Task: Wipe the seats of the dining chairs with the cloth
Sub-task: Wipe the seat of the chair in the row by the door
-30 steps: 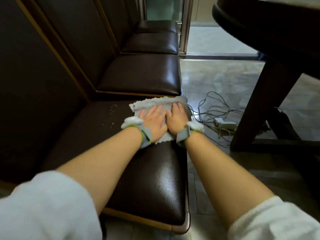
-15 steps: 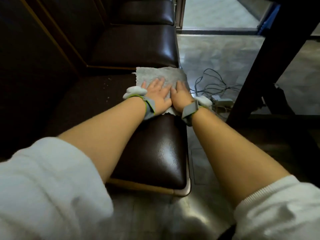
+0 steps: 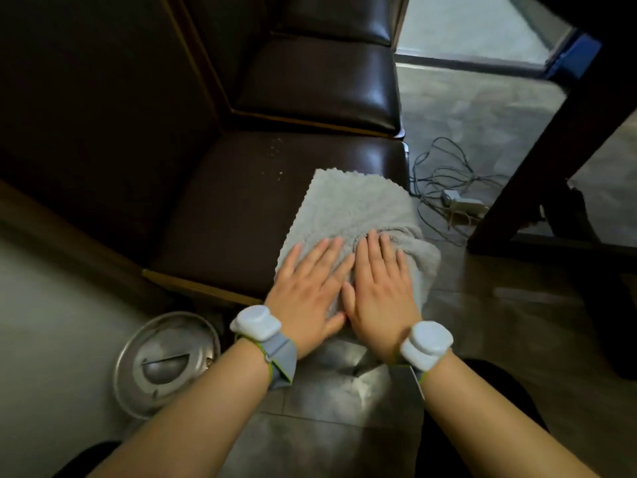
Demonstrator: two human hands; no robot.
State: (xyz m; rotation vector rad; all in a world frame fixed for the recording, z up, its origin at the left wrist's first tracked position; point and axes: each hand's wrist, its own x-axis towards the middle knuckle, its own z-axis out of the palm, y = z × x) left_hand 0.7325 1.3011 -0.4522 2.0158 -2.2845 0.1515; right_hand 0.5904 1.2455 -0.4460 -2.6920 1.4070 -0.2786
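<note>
Both the left hand (image 3: 307, 292) and right hand (image 3: 378, 283) lie flat, fingers spread, pressing the grey cloth (image 3: 358, 215) onto the nearest seat (image 3: 241, 215) at its front right corner, mid-wipe; next, probably, a sweep toward the crumbs (image 3: 275, 157) near the seat's back.

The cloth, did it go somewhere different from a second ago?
Yes. The cloth slid from the seat's far edge toward its near front corner, pulled by the left hand and right hand. Both hands still press flat on it, side by side. The crumbs on the seat remain.
</note>
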